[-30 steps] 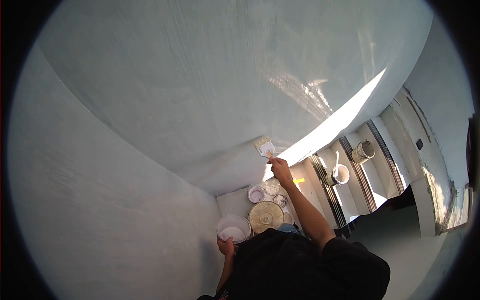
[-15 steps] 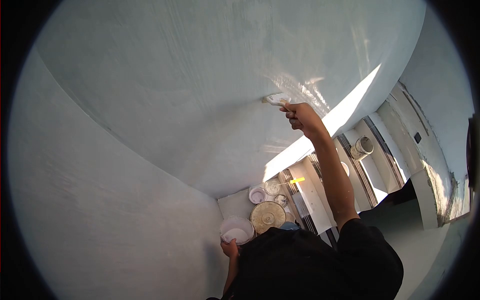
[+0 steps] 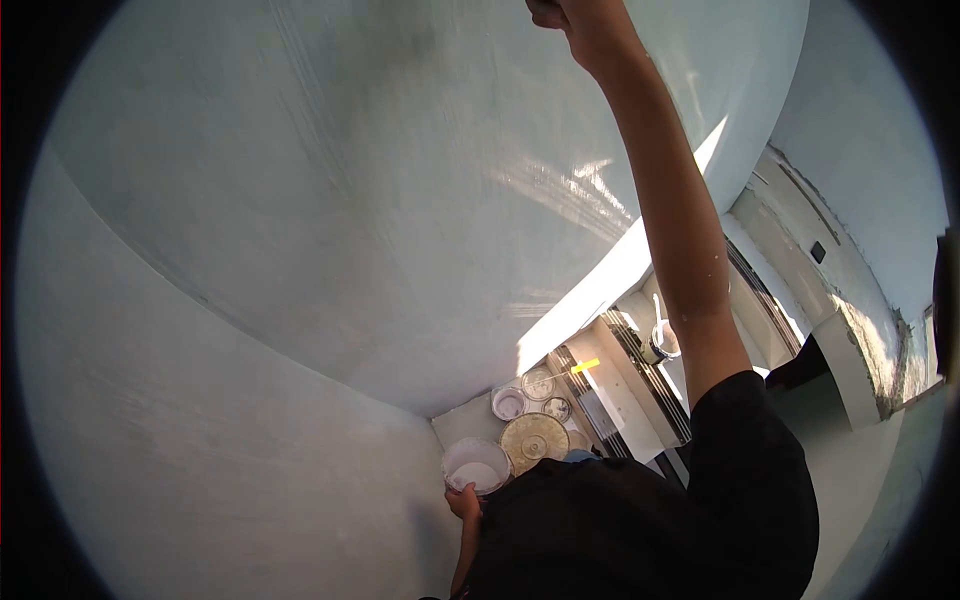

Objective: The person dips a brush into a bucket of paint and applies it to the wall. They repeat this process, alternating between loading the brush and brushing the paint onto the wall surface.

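Note:
My left hand (image 3: pixel 463 502) grips the rim of a pale bucket (image 3: pixel 449 467) holding whitish liquid, low in the view beside the left wall. My right arm reaches up along the large wall (image 3: pixel 400 200), and my right hand (image 3: pixel 572 14) is cut off by the top edge of the view. Its visible fingers are curled; whatever they hold is outside the frame. Wet, shiny streaks show on the wall left of my forearm.
Below stand a round lidded container (image 3: pixel 536 447), a small tub (image 3: pixel 508 403) and other small tubs. Steps with dark striped edges (image 3: pixel 640 360) rise to the right, with a bucket (image 3: pixel 664 341) on them. A yellow-ended tool (image 3: pixel 585 366) lies near the tubs.
My right hand has moved up the wall to the top edge, and the brush it held is out of view. My left hand stays on the bucket. The view has shifted slightly.

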{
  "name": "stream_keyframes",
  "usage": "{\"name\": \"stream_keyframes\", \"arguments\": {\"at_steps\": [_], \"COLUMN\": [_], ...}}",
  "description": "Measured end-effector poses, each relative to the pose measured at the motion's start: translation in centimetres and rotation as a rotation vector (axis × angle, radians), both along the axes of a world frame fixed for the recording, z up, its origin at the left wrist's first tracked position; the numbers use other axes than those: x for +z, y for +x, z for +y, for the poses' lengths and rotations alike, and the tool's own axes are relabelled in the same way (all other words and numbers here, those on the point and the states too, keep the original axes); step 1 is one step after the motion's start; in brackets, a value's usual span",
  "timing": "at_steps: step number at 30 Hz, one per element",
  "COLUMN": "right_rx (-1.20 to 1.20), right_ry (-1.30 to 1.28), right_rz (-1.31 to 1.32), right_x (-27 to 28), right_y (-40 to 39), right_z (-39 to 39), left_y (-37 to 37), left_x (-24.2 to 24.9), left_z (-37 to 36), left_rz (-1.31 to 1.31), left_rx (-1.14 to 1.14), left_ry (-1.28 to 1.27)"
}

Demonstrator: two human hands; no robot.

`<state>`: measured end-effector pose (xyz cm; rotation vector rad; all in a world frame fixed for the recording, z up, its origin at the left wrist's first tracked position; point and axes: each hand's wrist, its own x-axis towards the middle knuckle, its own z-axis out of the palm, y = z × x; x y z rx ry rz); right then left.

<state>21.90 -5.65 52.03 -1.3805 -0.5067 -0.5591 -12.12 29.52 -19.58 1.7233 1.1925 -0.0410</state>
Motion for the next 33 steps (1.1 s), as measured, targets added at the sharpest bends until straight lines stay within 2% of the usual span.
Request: {"name": "stream_keyframes", "arguments": {"at_steps": [1,2,4,6,7,10,14,16,18,19,21,22,25,29,33], "right_rx": [-0.042,-0.064,-0.032,-0.017,-0.04,-0.066,-0.084,-0.036,0.001,0.012,0.026,0.036,0.022,-0.032,0.068], "right_ry": [-0.103,0.021,0.129,0.198,0.192,0.145,-0.021,-0.23,-0.319,-0.304,-0.078,-0.066,-0.01,0.073,0.099], "right_rz": [-0.156,0.055,0.167,0.317,0.383,0.647,0.994,0.953,0.957,0.972,1.206,1.203,1.172,1.083,0.953], "right_x": [-3.2,-6.3,-15.4,-24.4,-29.3,-40.3,-49.2,-53.2,-56.2,-57.1,-53.1,-53.3,-53.2,-41.9,-32.3], "right_y": [1.5,0.9,1.9,0.3,-0.2,-3.2,-6.4,-6.1,-6.4,-6.2,-6.8,-6.3,-4.5,-3.7,-4.7], "right_z": [0.2,1.8,2.3,2.7,2.7,3.0,1.9,0.7,0.4,0.4,1.9,2.4,4.0,6.1,5.7], "left_y": [0.0,-0.1,0.2,-0.5,-1.2,-1.4,-0.8,-0.4,0.1,0.0,-0.5,-0.6,-0.7,-0.9,-1.5], "left_x": [0.6,1.4,2.2,-1.1,-5.6,-8.0,-5.2,-3.2,-1.7,-1.1,-4.6,-6.3,-7.1,-6.0,-6.8], "left_z": [-0.1,-0.2,-0.7,0.0,1.3,2.3,1.7,1.0,0.7,0.4,1.3,1.6,1.7,2.1,2.3], "left_rz": [0.0,-0.001,-0.038,-0.119,-0.135,-0.116,-0.13,-0.06,0.008,0.041,-0.07,-0.126,-0.16,-0.117,-0.116], "left_rx": [0.013,0.026,0.053,0.075,0.044,0.057,0.014,0.022,0.024,0.022,-0.007,-0.018,-0.007,0.009,0.022], "left_ry": [-0.021,-0.045,-0.047,0.0,0.1,0.107,0.125,0.064,0.065,0.063,0.091,0.106,0.09,0.117,0.147]}}
